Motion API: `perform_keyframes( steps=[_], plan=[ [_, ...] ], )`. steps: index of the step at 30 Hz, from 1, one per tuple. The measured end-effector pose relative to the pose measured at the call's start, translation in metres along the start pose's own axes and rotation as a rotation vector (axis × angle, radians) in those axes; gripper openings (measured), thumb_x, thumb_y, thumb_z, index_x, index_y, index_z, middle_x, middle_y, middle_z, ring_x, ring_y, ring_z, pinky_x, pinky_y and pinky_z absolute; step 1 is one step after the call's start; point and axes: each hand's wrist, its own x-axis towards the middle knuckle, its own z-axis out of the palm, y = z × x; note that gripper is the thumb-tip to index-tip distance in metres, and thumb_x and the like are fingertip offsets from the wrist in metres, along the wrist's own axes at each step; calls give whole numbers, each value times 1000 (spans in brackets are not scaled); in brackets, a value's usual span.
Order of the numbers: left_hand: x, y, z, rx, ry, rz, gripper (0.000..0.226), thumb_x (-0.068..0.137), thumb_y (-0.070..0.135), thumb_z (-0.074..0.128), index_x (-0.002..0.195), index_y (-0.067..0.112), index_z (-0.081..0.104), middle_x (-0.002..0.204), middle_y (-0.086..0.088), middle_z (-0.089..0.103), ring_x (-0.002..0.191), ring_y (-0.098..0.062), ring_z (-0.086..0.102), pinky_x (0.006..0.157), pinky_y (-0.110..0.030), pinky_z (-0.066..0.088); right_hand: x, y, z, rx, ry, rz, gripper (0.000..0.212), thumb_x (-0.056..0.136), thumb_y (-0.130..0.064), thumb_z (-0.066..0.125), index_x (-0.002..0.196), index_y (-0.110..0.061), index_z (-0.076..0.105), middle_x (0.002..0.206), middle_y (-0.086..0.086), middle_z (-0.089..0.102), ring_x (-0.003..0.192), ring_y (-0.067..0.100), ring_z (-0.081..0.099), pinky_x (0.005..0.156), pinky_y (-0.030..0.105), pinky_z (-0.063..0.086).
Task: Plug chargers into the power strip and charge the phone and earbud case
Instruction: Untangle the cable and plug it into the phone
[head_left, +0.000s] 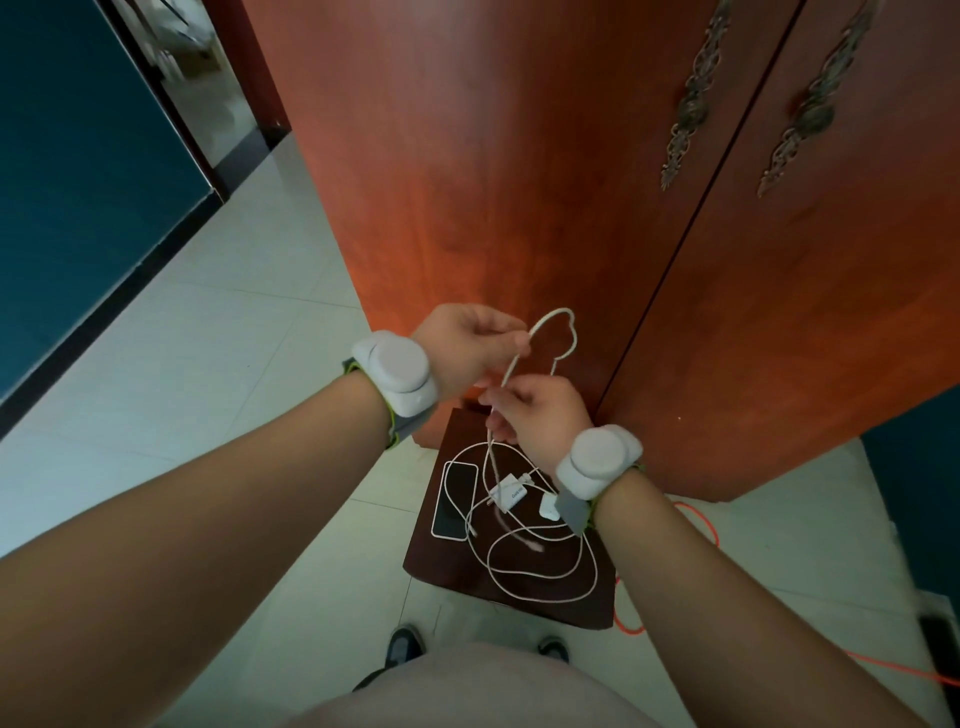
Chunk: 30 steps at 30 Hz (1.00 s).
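My left hand (467, 345) and my right hand (540, 415) both pinch a white charging cable (563, 338) held up above a small dark wooden stool (457, 566). A loop of the cable stands up between the two hands. From my right hand the cable hangs down to a white charger block (508, 495) that dangles just above the stool. A phone (456, 500) lies face up on the stool's left side. More white cable (540, 571) lies coiled on the stool. A small white object (549, 506), perhaps the earbud case, sits beside my right wrist. I see no power strip.
A tall red-brown wardrobe (519, 182) with ornate metal handles (691, 98) stands right behind the stool. An orange cord (628, 626) runs across the pale tiled floor (234, 364) at the right. A dark blue wall (78, 182) is at the left. My shoes (405, 647) are below.
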Motion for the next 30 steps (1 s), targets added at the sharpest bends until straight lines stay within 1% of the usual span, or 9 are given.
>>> perform_keyframes(
  steps=[3, 6, 8, 10, 13, 16, 19, 23, 30],
  plan=[
    [-4, -10, -5, -38, 32, -48, 19, 88, 25, 61, 107, 20, 62, 92, -4, 68, 80, -14, 65, 73, -30, 53, 0, -14, -14, 132, 33, 1, 25, 93, -15, 51, 85, 4, 65, 61, 5, 63, 49, 14, 58, 50, 24, 47],
    [-9, -31, -10, -111, -43, -160, 27, 87, 25, 61, 113, 20, 60, 110, -8, 69, 99, -23, 67, 85, -37, 48, 1, -25, -28, 406, 69, 29, 22, 95, -13, 48, 80, -11, 64, 56, -1, 62, 45, 10, 56, 48, 21, 44],
    [-12, -48, -13, -110, -105, -192, 46, 80, 19, 68, 124, 17, 55, 112, -6, 69, 101, -23, 66, 85, -37, 48, 1, -32, -37, 564, 93, 56, 22, 95, -15, 47, 82, -10, 63, 53, -3, 61, 45, 9, 55, 48, 21, 43],
    [-14, -62, -16, -100, -132, -207, 60, 65, 17, 76, 122, 17, 57, 105, -3, 71, 91, -20, 64, 81, -36, 48, 1, -39, -45, 649, 106, 63, 22, 96, -17, 46, 83, -10, 63, 52, -4, 60, 46, 9, 55, 49, 20, 44],
    [-17, -74, -21, 100, -72, -192, 36, 69, 13, 74, 104, 16, 67, 83, -3, 70, 67, -12, 58, 58, -16, 45, 2, -47, -55, 728, 115, 57, 22, 96, -19, 46, 84, -11, 62, 51, -4, 60, 46, 9, 56, 49, 20, 46],
    [-18, -83, -28, 201, 62, -204, 14, 79, 10, 70, 92, 15, 71, 76, 0, 68, 62, -9, 57, 46, -6, 42, 4, -51, -65, 787, 144, 63, 22, 95, -21, 47, 84, -12, 63, 53, -4, 58, 47, 9, 55, 49, 19, 45],
    [-18, -92, -40, 175, 138, -274, 12, 79, 19, 72, 86, 9, 73, 78, -3, 72, 65, -10, 64, 54, -14, 49, 7, -51, -71, 826, 189, 93, 22, 94, -23, 48, 83, -14, 64, 52, -5, 57, 45, 7, 53, 49, 19, 43],
    [-18, -96, -48, 113, 103, -332, 20, 84, 25, 67, 92, 7, 71, 86, -3, 75, 76, -13, 70, 67, -24, 57, 9, -43, -67, 804, 195, 135, 21, 93, -26, 49, 88, -15, 66, 54, -6, 58, 46, 7, 53, 48, 19, 42],
    [-23, -83, -34, -271, 139, -280, 18, 84, 18, 68, 93, 3, 68, 70, -3, 73, 59, -13, 62, 52, -20, 46, 9, -23, -46, 818, 270, 274, 13, 88, -27, 58, 87, -17, 67, 57, -5, 58, 47, 7, 52, 48, 19, 41]
  ],
)
